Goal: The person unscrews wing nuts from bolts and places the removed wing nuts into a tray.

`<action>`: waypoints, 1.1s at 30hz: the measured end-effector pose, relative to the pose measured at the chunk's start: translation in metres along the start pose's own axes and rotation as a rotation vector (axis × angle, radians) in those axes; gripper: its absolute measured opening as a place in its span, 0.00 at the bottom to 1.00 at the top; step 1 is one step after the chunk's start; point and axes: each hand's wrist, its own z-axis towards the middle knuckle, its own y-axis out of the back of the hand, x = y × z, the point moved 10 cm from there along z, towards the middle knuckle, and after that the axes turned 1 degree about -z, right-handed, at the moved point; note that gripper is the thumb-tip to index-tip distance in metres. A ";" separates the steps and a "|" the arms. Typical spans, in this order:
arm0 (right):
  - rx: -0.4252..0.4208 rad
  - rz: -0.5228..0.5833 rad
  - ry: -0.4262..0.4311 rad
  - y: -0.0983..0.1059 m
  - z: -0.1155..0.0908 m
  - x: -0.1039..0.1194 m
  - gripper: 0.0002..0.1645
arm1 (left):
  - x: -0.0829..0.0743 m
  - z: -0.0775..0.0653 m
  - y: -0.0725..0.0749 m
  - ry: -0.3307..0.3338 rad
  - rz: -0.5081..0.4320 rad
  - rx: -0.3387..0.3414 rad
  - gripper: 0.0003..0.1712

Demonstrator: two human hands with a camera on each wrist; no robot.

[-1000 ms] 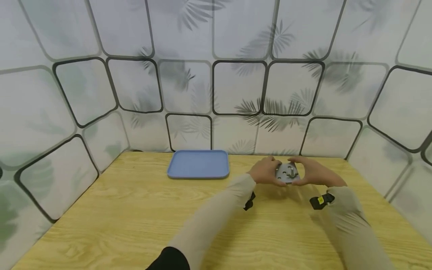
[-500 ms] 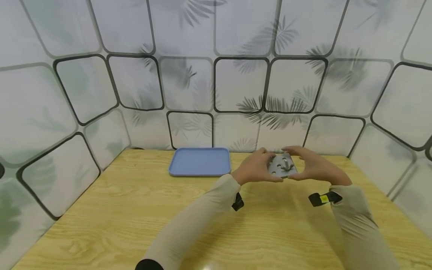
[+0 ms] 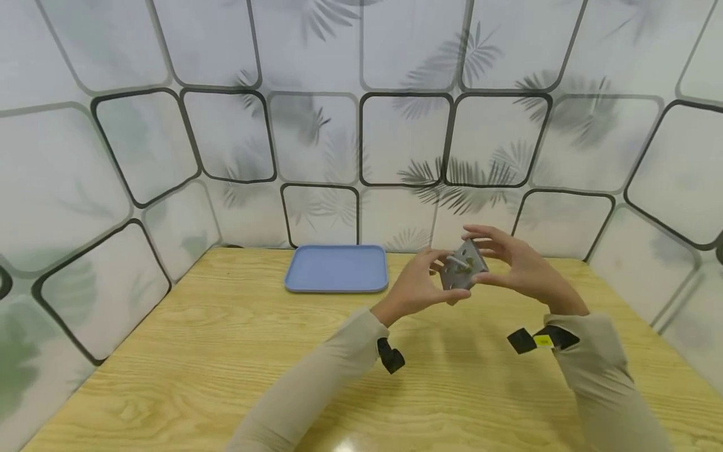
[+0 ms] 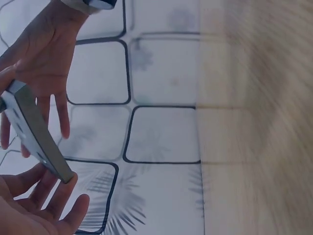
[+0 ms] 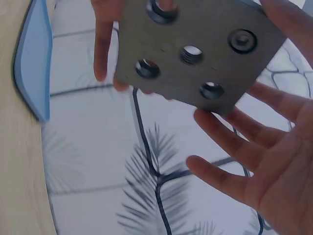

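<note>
A thick grey metal plate (image 3: 470,252) with several round holes is raised off the table between both hands, tilted so one corner points up. On the face toward the head camera sticks out a small silver bolt-like piece (image 3: 459,262). My left hand (image 3: 415,285) grips the plate's lower left, thumb along the bottom and fingers behind. From the other side my right hand (image 3: 525,270) holds it by the edges, its thumb at the right corner. The right wrist view shows the plate's other face (image 5: 195,78), with threaded holes, one of them filled.
A blue rectangular tray (image 3: 336,269) lies at the back of the wooden table (image 3: 226,351), left of the hands. Behind and at both sides stands a patterned fabric wall (image 3: 401,144). Black straps with small dark blocks sit on both wrists.
Both hands have raised the plate and brought it slightly left. It has turned from facing up to a steep, corner-up tilt, and the right hand now sits higher than the left.
</note>
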 end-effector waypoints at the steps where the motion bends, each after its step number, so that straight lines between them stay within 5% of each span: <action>1: -0.020 0.014 0.005 0.000 0.001 0.003 0.46 | -0.001 -0.002 0.002 -0.006 -0.044 -0.010 0.39; 7: -0.093 0.176 -0.026 -0.009 0.007 0.019 0.39 | -0.010 -0.013 0.015 -0.061 -0.244 -0.066 0.51; 10: -0.073 0.306 -0.044 -0.019 0.009 0.025 0.39 | -0.015 -0.015 0.024 -0.086 -0.280 -0.113 0.60; 16: 0.008 0.501 -0.024 -0.037 0.015 0.035 0.42 | -0.016 -0.020 0.034 -0.090 -0.334 -0.139 0.62; 25: 0.001 0.572 -0.016 -0.046 0.013 0.037 0.40 | -0.009 -0.027 0.032 -0.042 -0.376 -0.098 0.52; 33: 0.017 0.576 -0.068 -0.049 0.014 0.039 0.39 | -0.011 -0.028 0.036 -0.037 -0.361 -0.097 0.60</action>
